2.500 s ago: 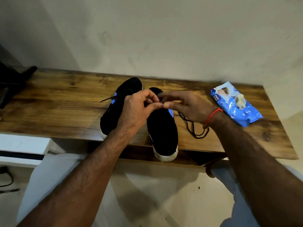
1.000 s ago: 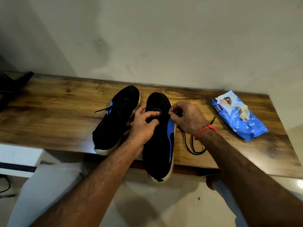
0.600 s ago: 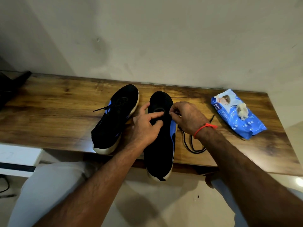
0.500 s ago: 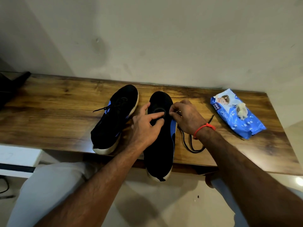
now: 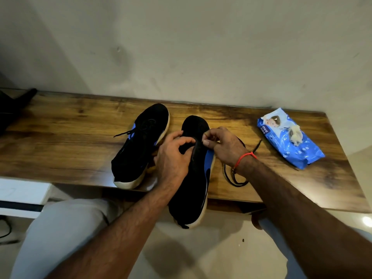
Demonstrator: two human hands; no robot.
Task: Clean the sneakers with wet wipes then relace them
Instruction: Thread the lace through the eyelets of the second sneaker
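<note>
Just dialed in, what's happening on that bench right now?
A person is relacing the right-hand sneaker, which overhangs the wooden bench. The left hand grips its tongue area while the right hand pinches the black lace, whose slack lies looped on the bench. The other sneaker stands alongside, laced. The wet wipes pack lies to the right.

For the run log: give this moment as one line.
phase: relacing | left hand: holds right sneaker | right hand: pinches lace | wipes pack: aside
</note>
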